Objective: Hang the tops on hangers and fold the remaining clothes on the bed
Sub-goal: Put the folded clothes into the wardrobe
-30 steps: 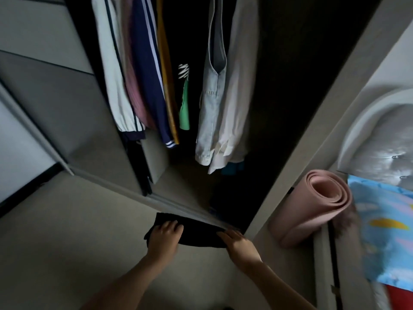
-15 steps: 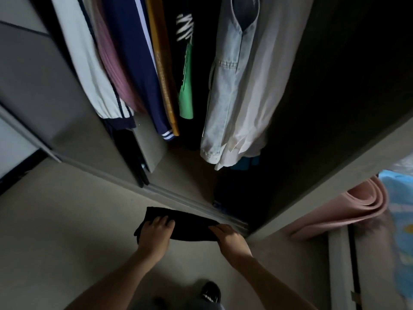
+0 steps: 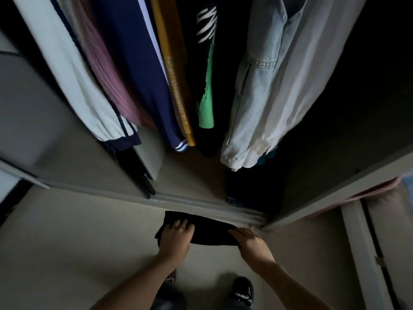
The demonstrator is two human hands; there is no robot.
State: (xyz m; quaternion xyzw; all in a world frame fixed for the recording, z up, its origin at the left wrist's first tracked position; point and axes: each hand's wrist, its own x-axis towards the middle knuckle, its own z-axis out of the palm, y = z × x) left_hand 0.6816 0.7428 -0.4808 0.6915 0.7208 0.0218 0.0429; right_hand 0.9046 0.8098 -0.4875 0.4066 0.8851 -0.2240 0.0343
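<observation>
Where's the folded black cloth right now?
Head view, low centre: the folded black cloth is held between the left hand and the right hand, just before the wardrobe track.

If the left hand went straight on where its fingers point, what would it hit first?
Likely the wardrobe's bottom rail, just past the folded black garment the left hand holds; depth is unclear.
</observation>
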